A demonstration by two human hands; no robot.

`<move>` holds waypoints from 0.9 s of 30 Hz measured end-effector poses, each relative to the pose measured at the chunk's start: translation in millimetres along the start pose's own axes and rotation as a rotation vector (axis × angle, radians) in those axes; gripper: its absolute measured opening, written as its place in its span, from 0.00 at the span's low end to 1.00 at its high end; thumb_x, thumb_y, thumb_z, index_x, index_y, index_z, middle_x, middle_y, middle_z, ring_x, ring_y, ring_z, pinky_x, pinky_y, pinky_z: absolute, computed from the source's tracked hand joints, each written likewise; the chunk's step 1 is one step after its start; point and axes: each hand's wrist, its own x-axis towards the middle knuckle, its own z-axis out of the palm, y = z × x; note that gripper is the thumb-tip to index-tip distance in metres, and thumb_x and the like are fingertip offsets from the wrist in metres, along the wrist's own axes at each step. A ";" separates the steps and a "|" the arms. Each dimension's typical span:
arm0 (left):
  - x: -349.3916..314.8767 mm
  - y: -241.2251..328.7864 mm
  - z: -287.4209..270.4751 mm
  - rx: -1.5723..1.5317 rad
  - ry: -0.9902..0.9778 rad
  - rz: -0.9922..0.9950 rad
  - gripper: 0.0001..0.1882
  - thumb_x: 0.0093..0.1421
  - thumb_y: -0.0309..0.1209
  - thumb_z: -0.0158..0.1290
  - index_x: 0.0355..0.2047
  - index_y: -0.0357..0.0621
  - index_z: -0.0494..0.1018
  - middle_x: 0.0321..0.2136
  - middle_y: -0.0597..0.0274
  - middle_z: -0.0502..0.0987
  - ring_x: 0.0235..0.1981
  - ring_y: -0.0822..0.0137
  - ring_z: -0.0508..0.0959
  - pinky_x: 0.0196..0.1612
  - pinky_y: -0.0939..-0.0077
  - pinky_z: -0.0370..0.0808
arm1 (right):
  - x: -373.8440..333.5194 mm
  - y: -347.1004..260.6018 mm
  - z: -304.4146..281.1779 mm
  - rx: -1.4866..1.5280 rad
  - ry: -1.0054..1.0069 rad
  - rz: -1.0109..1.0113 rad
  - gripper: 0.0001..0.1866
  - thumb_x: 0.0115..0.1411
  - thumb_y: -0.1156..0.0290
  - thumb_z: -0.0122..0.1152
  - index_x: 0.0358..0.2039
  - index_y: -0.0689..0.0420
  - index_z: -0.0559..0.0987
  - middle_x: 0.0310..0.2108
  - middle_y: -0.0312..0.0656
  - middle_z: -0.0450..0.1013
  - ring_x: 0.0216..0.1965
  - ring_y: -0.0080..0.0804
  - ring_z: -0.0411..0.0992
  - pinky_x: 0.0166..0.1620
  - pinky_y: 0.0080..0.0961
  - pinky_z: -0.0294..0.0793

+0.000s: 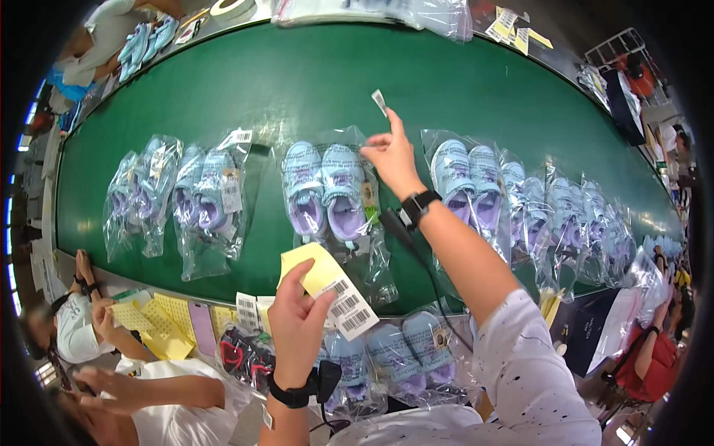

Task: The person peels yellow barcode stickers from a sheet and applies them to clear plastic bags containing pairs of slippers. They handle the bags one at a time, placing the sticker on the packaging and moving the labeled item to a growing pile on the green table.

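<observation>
My left hand [299, 308] pinches a yellow-backed sheet of barcode stickers [343, 299] low in front of me. Beyond it, a pair of light blue shoes with lilac linings [324, 186] lies in a clear plastic bag [381, 253] on the green belt. My right hand [393, 157] is over the bag's upper right corner. A small white barcode sticker [379, 102] clings to its stretched index fingertip. The thumb and other fingers are bent at the bag's edge; whether they grip the plastic, I cannot tell.
More bagged blue shoes lie left [204, 189] and right [468, 178] on the green belt [223, 89]. Nearer me are further bagged shoes [409, 349] and yellow label sheets [167, 320]. A co-worker's arm [171, 390] is at lower left. Plastic bags [372, 11] lie along the far edge.
</observation>
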 end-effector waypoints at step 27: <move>-15.9 -20.1 5.2 0.017 0.130 0.025 0.31 0.56 0.14 0.55 0.60 0.38 0.62 0.38 0.60 0.79 0.28 0.82 0.74 0.29 0.90 0.66 | 64.0 1.6 -92.4 -0.207 -0.159 0.004 0.35 0.51 0.69 0.68 0.59 0.60 0.66 0.43 0.51 0.77 0.39 0.39 0.78 0.43 0.29 0.76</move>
